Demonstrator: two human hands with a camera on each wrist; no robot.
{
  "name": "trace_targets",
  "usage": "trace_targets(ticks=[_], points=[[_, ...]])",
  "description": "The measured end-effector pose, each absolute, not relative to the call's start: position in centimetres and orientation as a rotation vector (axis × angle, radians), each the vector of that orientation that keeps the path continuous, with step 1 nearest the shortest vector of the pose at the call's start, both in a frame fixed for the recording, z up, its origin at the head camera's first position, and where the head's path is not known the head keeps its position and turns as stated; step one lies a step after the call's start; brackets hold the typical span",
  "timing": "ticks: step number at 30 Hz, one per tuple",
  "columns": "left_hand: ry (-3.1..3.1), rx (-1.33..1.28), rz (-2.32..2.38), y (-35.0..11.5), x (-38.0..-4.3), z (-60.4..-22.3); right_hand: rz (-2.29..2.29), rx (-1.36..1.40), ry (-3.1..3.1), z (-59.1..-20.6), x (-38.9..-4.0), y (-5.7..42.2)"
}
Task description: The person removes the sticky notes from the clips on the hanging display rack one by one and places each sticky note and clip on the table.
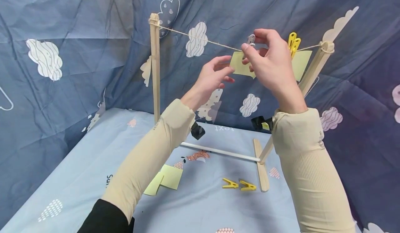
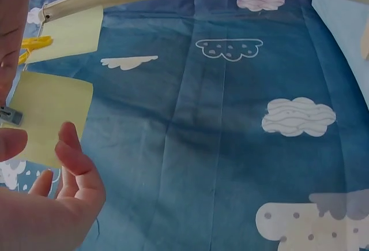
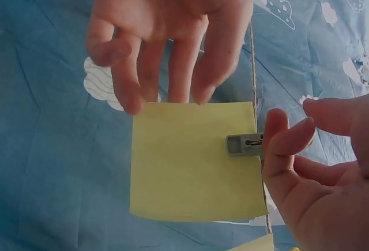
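A yellow sticky note [image 1: 242,66] hangs from a string [image 1: 181,32], with a grey clothespin [image 3: 243,145] clamped over its edge and the string. My right hand [image 1: 273,61] is around the clothespin's handle end. Its thumb and fingers are spread on either side, and the left wrist view shows gaps there. Beside the note's left edge is my left hand [image 1: 212,75], fingers loosely extended. In the right wrist view its fingertips [image 3: 135,104] meet that edge; whether they touch it I cannot tell. Nothing is gripped in this hand.
Yellow clothespins [image 1: 293,44] hold another note [image 1: 301,64] near the right post [image 1: 315,66]. The left post [image 1: 155,66] supports the string's other end. Two yellow clothespins [image 1: 248,185] and loose sticky notes [image 1: 172,176] lie on the light blue cloth [image 1: 203,205]. A white bar [image 1: 222,152] runs low between the posts.
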State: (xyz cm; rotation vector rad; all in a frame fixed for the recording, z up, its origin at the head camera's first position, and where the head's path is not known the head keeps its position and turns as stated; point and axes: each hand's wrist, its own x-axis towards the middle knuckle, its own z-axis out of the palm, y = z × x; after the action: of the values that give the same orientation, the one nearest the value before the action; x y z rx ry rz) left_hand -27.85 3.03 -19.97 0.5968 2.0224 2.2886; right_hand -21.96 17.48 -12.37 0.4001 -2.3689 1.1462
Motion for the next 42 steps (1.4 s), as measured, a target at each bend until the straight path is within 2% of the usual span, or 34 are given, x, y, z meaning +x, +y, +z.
trace_targets(ticks=[19,42], points=[[2.038,0.636,2.273,4.1,-27.6,-20.1,1.271,0.427,-2.348,-12.3,-22.2,17.5],[2.111,0.672,2.236,4.0,-26.9,-19.9,1.065,0.463,-2.258,-12.7,-22.0,17.3]])
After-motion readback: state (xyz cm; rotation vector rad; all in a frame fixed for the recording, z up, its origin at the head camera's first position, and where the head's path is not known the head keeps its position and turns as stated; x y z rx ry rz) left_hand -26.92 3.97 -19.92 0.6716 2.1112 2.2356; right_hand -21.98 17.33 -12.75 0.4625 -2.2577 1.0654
